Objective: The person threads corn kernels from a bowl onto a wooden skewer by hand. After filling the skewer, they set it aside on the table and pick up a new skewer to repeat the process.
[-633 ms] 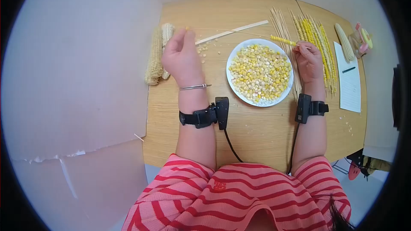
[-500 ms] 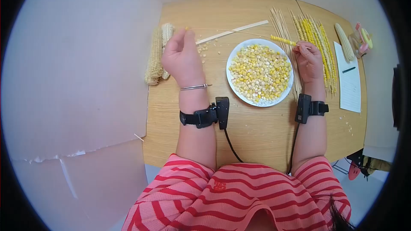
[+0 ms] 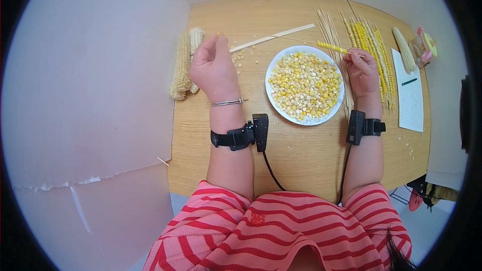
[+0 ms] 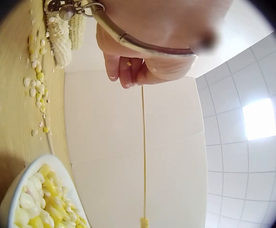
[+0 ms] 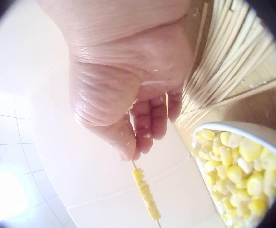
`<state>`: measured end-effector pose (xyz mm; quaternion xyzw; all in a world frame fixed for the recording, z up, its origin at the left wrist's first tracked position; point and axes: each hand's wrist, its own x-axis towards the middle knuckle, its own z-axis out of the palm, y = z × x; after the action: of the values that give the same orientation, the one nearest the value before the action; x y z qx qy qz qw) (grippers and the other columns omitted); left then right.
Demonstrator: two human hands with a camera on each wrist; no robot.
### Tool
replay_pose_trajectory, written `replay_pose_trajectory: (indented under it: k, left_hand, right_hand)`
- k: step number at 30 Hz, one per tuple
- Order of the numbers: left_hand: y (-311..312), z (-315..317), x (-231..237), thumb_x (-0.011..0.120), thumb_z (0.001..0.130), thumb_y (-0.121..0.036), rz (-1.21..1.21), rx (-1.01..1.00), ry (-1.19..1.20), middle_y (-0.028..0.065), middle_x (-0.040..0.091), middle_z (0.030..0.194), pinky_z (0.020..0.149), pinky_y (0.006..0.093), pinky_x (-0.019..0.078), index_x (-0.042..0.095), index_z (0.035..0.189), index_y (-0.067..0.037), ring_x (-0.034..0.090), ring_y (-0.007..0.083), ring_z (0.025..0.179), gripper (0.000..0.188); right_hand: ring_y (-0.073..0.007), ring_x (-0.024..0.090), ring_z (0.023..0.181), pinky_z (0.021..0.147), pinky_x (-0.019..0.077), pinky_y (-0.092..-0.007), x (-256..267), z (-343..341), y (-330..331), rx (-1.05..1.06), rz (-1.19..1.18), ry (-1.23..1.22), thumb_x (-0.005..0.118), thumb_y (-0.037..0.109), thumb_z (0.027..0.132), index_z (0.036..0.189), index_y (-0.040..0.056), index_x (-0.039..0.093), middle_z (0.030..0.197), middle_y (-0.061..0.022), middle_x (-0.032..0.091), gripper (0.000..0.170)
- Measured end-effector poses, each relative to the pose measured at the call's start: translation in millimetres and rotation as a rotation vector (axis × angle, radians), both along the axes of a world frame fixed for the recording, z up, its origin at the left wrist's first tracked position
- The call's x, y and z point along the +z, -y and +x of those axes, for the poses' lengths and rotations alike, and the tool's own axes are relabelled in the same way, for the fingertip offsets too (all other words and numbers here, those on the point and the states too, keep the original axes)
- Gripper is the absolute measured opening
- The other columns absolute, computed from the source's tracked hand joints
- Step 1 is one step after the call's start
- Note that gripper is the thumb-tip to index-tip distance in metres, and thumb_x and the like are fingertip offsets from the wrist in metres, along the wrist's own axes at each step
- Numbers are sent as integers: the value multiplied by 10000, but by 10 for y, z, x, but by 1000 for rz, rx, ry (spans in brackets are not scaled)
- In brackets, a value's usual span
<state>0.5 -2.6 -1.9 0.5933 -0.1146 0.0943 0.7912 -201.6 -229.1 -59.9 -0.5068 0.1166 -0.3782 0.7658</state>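
Note:
A thin wooden skewer (image 4: pixel 144 152) spans the two raised hands. My left hand (image 3: pixel 215 68) pinches its far-left end, where a yellow kernel (image 3: pixel 219 33) shows at the fingertips. My right hand (image 3: pixel 362 73) pinches the skewer near its other end, between thumb and fingers. Beside the right fingertips, a short row of yellow kernels (image 5: pixel 146 194) is threaded on the stick. Below the skewer, between the hands, lies a white plate (image 3: pixel 271 103) heaped with loose yellow and pale kernels (image 3: pixel 304 85).
Bare skewers (image 3: pixel 329 27) and kernel-covered skewers (image 3: pixel 374 52) lie at the right. Beyond them are a corn cob (image 3: pixel 403 49), a lined sheet (image 3: pixel 410 103) with a pen (image 3: pixel 409 82), and a jar. Stripped cobs (image 3: pixel 181 68) and a flat wooden strip (image 3: pixel 281 34) lie at the left and back.

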Motion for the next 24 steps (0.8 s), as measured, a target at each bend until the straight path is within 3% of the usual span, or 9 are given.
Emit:
replay_pose_trajectory:
  k: [14, 17, 19, 24]
  left_hand:
    - [12, 1, -24, 647, 769, -14, -9, -27, 24, 96, 650, 834, 694, 217, 471, 636, 895, 64, 595, 105, 756, 149]
    - [5, -14, 17, 632, 784, -13, -65, -89, -18, 96, 641, 870, 712, 234, 483, 621, 910, 60, 598, 121, 787, 146]
    - [-14, -13, 62, 600, 809, -12, -321, -271, -184, 101, 623, 899, 732, 258, 500, 596, 938, 41, 598, 145, 828, 140]
    - [-78, 53, 39, 570, 834, -27, -492, -494, -323, 103, 607, 922, 790, 315, 500, 578, 956, 2, 593, 186, 857, 126]
  right_hand:
    - [-146, 553, 806, 776, 428, -269, 12, -7, -13, 9, -14, -16, 629, 83, 804, 850, 24, 631, 840, -67, 604, 75]
    - [-151, 552, 805, 777, 427, -279, 6, -13, -12, -13, 23, -11, 617, 89, 814, 865, 21, 627, 838, -69, 606, 85]
    - [-156, 552, 801, 779, 425, -291, 9, -15, -5, 2, 44, 21, 606, 95, 824, 883, 18, 622, 833, -71, 608, 99]
    - [-159, 553, 797, 780, 425, -296, 6, -19, 1, 7, 57, 34, 603, 101, 827, 893, 18, 620, 828, -72, 609, 108]
